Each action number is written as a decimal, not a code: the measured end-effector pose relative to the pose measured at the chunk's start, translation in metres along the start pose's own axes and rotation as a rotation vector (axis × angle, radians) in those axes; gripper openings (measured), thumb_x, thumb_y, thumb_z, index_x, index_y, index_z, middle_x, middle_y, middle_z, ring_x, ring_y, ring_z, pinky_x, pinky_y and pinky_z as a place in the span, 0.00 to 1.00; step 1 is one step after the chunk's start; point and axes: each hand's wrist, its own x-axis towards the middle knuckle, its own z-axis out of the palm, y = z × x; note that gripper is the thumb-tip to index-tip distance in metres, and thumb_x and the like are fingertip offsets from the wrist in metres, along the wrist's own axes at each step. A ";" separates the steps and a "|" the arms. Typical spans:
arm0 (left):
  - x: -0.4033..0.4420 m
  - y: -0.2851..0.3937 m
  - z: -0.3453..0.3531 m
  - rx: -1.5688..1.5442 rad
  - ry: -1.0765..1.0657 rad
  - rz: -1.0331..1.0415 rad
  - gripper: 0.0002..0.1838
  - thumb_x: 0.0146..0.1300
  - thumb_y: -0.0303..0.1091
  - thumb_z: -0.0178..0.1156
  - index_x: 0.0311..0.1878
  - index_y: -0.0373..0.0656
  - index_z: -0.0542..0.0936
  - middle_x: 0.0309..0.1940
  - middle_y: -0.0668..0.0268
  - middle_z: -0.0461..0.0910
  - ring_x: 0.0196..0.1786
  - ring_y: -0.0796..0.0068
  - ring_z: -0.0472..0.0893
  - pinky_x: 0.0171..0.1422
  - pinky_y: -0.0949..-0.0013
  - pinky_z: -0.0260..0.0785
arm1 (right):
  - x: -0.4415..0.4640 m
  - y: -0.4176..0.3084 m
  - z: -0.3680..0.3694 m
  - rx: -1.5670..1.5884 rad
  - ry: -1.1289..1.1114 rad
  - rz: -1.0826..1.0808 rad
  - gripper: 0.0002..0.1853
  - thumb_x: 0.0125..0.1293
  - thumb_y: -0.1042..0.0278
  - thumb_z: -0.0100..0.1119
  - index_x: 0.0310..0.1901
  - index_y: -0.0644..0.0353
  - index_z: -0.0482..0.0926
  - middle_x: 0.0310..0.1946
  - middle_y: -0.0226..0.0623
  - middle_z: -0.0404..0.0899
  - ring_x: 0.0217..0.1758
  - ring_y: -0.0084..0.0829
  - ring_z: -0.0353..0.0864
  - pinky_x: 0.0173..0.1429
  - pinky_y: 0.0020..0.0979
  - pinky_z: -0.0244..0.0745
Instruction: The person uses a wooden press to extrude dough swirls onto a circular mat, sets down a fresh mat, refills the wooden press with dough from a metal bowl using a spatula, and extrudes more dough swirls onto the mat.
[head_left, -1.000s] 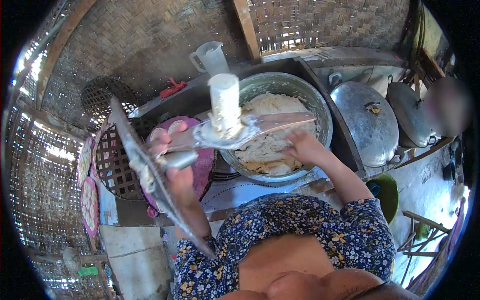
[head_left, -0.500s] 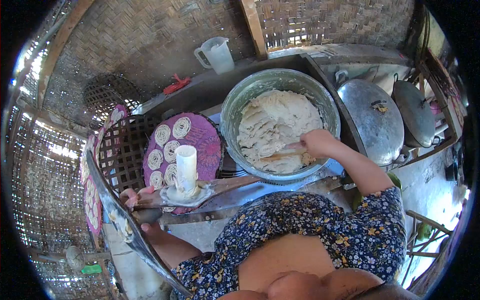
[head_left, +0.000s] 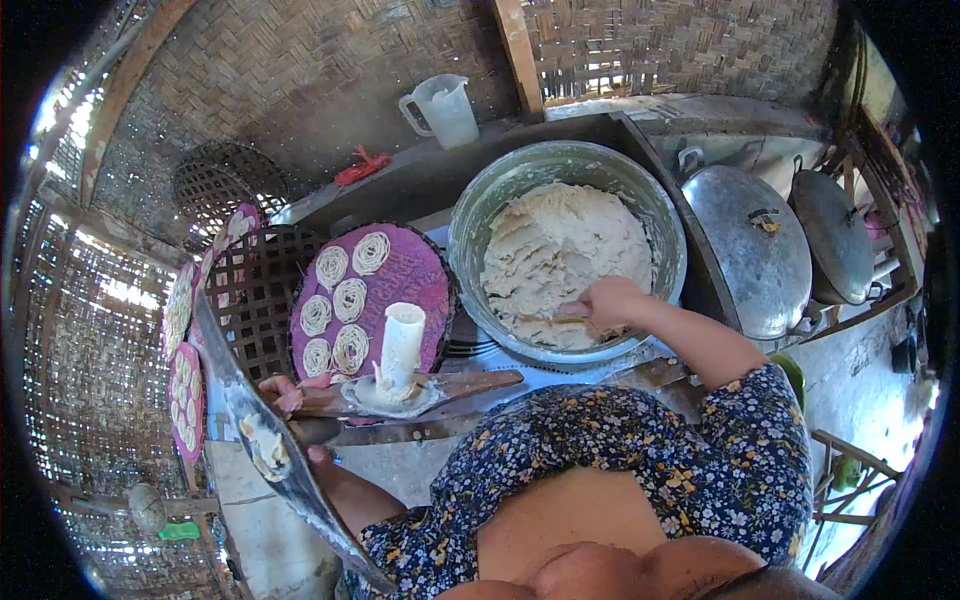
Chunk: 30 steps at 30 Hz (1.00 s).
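Okay, so the left hand [head_left: 288, 394] is gripping one end of a wooden bar [head_left: 470, 385], fingers curling over the top and the thumb showing below. A white tube [head_left: 402, 345] is standing upright on that bar, just right of those fingers. A smeared board [head_left: 308, 508] is slanting down past the same hand's left side, and it's hiding part of the palm and wrist, so I can't tell how much of it the hand is gripping too.

Meanwhile the right hand [head_left: 612, 303] is reaching into the basin [head_left: 468, 240], fingers bent and touching the dough [head_left: 560, 235]. Most of that dough is sitting in front of the hand and off to its left. The fingertips are getting lost against it, so I can't say whether they're pinching a lump or only resting there.

Between the hands, a bit farther out, a purple tray [head_left: 420, 275] is holding noodle coils [head_left: 350, 299]. The tube and bar are covering its near edge, and a coil down there is hardly showing.
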 end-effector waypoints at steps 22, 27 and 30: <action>0.078 -0.044 0.109 0.357 -0.529 -0.408 0.22 0.46 0.45 0.64 0.42 0.41 0.77 0.35 0.55 0.80 0.41 0.58 0.80 0.48 0.63 0.71 | -0.101 0.040 -0.099 0.838 0.219 -0.542 0.26 0.53 0.55 0.65 0.50 0.63 0.75 0.37 0.29 0.80 0.37 0.16 0.71 0.45 0.24 0.69; 0.098 -0.036 0.149 0.429 -0.722 -0.246 0.24 0.48 0.51 0.58 0.45 0.46 0.78 0.46 0.48 0.74 0.46 0.50 0.76 0.51 0.58 0.68 | -0.116 0.028 -0.133 0.531 0.259 -0.565 0.23 0.54 0.55 0.63 0.50 0.58 0.77 0.39 0.34 0.81 0.39 0.22 0.76 0.47 0.26 0.69; 0.101 -0.032 0.155 0.447 -0.754 -0.245 0.24 0.48 0.50 0.58 0.45 0.46 0.78 0.46 0.48 0.74 0.47 0.49 0.75 0.53 0.58 0.67 | -0.135 0.009 -0.165 0.082 0.541 -0.570 0.20 0.52 0.53 0.62 0.47 0.49 0.79 0.31 0.37 0.79 0.33 0.34 0.78 0.39 0.32 0.70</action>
